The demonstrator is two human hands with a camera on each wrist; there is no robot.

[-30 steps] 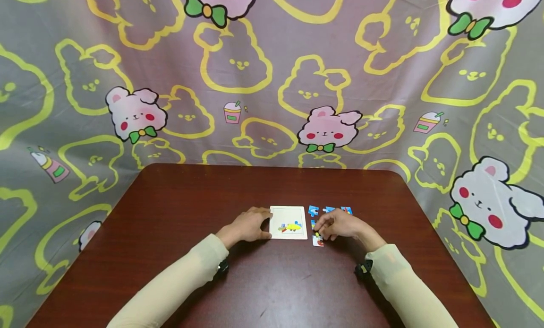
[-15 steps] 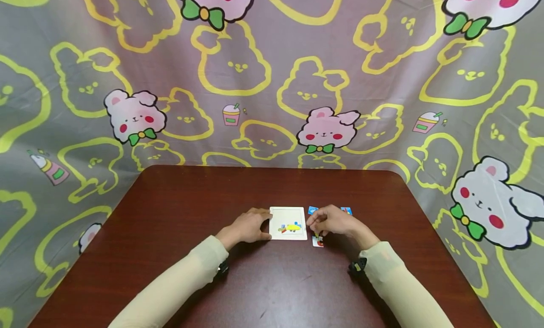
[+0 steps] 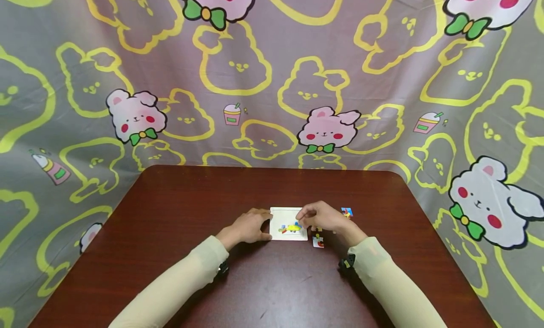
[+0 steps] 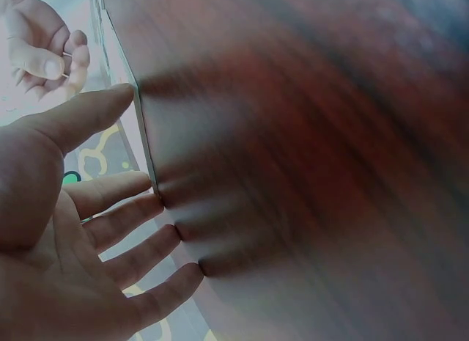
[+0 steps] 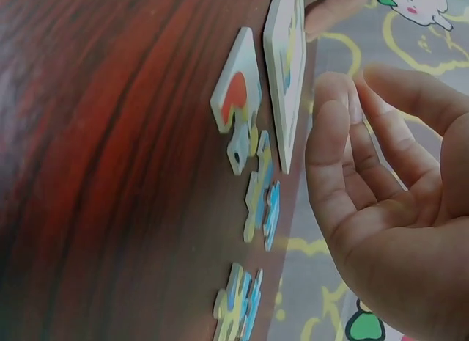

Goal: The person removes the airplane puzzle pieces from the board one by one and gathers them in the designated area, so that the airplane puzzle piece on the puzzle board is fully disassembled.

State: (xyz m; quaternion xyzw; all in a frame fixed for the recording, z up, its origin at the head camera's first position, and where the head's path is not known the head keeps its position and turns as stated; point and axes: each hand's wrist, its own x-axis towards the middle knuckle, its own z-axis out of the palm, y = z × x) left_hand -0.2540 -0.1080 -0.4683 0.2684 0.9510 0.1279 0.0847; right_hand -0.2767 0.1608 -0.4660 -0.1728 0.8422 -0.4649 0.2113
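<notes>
A white puzzle board (image 3: 280, 214) lies on the table, with several joined pieces showing a yellow figure (image 3: 293, 228) in its lower right part. My left hand (image 3: 250, 225) rests at the board's left side; in the left wrist view its thumb and fairly straight fingertips (image 4: 187, 271) touch the edge. Over the board's right edge, my right hand (image 3: 323, 217) has thumb and forefinger brought together on a small puzzle piece (image 5: 356, 112), mostly hidden by the fingers. Just right of the board lies a puzzle piece with a red patch (image 5: 236, 95).
Further loose puzzle pieces (image 5: 233, 301) lie beside the board, and a blue one (image 3: 346, 212) sits behind the right hand. The dark red wooden table (image 3: 204, 191) reaches back to a patterned cloth (image 3: 255, 110) hanging around it.
My right hand has moved left from the loose pieces to above the board's right edge. The left hand and the board have stayed where they were.
</notes>
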